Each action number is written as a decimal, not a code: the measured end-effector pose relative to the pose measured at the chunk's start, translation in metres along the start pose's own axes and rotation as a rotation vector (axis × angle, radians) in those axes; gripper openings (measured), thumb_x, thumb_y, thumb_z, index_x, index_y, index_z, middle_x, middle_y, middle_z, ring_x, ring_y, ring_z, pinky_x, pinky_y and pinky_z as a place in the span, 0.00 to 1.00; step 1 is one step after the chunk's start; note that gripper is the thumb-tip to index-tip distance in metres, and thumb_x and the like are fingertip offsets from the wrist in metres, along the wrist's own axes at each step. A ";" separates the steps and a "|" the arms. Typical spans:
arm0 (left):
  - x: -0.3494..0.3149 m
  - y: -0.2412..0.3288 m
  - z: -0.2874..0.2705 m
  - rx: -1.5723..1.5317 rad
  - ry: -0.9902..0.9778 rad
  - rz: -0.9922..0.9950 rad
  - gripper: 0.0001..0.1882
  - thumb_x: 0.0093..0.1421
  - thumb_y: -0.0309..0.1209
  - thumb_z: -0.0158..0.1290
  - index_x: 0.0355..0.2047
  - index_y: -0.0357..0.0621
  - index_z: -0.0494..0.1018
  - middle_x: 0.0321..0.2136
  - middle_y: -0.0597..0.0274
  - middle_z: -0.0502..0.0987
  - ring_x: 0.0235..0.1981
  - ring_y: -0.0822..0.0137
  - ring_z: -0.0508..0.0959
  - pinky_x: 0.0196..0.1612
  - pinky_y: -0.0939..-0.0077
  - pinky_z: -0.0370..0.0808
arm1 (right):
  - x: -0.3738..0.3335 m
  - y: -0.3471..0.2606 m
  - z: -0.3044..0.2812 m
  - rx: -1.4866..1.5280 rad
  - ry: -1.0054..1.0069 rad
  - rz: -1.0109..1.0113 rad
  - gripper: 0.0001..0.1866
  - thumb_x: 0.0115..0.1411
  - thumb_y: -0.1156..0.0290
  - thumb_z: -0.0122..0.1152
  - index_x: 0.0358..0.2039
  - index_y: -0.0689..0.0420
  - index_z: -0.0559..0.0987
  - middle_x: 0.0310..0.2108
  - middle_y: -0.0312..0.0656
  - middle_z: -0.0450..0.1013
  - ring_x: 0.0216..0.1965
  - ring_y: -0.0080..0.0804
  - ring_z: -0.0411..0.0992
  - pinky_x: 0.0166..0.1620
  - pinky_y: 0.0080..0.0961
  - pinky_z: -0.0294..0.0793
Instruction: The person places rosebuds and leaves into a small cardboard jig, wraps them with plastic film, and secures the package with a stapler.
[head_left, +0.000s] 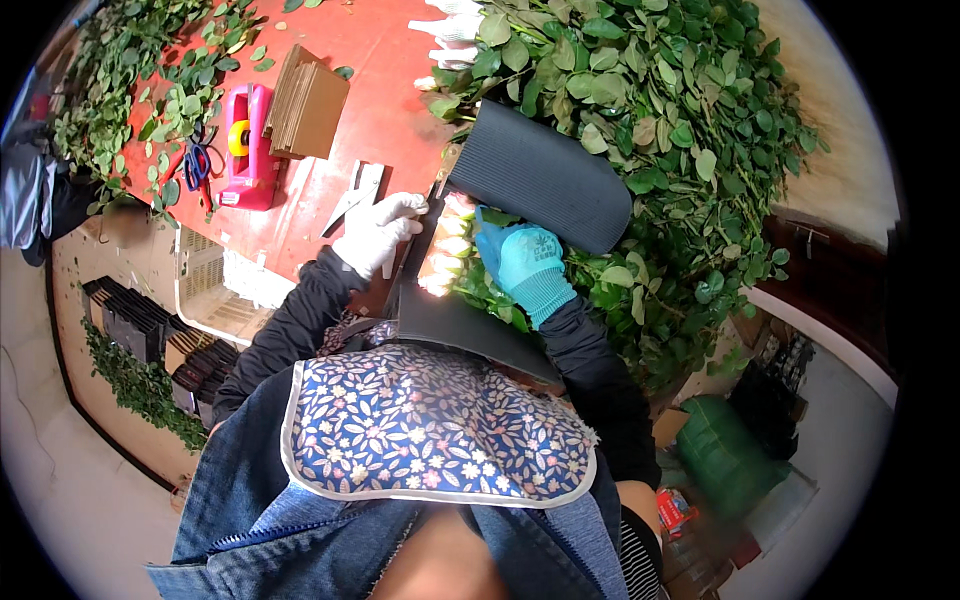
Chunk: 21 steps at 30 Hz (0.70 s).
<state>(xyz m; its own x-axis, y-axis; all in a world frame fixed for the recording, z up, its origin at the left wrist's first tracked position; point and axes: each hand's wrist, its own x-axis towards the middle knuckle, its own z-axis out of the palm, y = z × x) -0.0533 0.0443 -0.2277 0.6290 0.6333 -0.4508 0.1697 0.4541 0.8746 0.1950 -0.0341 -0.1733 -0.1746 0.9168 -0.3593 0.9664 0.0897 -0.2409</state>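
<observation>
My left hand (pixel 378 235), in a white glove, is beside the upright dark edge of a black holder, its fingers partly bent and apart, with nothing visible in them. Just right of that edge, pale pink and cream roses (pixel 450 245) lie in a row with their heads to the left. My right hand (pixel 525 262), in a teal glove, is closed around the leafy stems behind the heads; its fingertips are partly hidden. Above it rests a black ribbed flap (pixel 540 178). The holder's lower black panel (pixel 465 328) lies against my apron.
A large heap of leafy stems (pixel 660 120) covers the right side of the red table (pixel 310 215). To the left are a pink tape dispenser (pixel 250 150), cardboard pieces (pixel 305 100), blue-handled scissors (pixel 197 165) and a white-and-metal tool (pixel 357 195). A crate (pixel 215 290) stands below the table edge.
</observation>
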 end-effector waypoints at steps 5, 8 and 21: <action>0.014 0.011 0.026 -0.022 0.014 -0.090 0.22 0.68 0.30 0.46 0.62 0.41 0.64 0.55 0.58 0.75 0.49 0.68 0.77 0.50 0.74 0.72 | -0.004 0.000 -0.006 -0.007 0.006 -0.010 0.20 0.64 0.59 0.54 0.54 0.55 0.76 0.24 0.49 0.76 0.25 0.47 0.75 0.31 0.44 0.74; 0.019 0.012 0.025 -0.037 0.022 -0.128 0.22 0.69 0.28 0.44 0.62 0.40 0.63 0.55 0.58 0.75 0.48 0.68 0.77 0.49 0.76 0.73 | -0.004 0.000 -0.002 -0.001 0.017 0.029 0.20 0.64 0.59 0.54 0.53 0.54 0.76 0.25 0.49 0.77 0.26 0.47 0.76 0.32 0.45 0.74; 0.017 0.025 0.034 -0.032 0.042 -0.187 0.25 0.68 0.27 0.43 0.65 0.40 0.58 0.57 0.56 0.72 0.51 0.65 0.76 0.51 0.69 0.74 | -0.009 -0.001 -0.005 -0.021 0.052 0.044 0.19 0.65 0.57 0.53 0.51 0.55 0.78 0.24 0.49 0.76 0.26 0.48 0.75 0.32 0.45 0.74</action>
<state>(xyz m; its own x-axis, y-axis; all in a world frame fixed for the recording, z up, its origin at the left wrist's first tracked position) -0.0128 0.0450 -0.2069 0.5562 0.5616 -0.6125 0.2561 0.5854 0.7693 0.1969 -0.0403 -0.1656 -0.1226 0.9390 -0.3213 0.9768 0.0569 -0.2064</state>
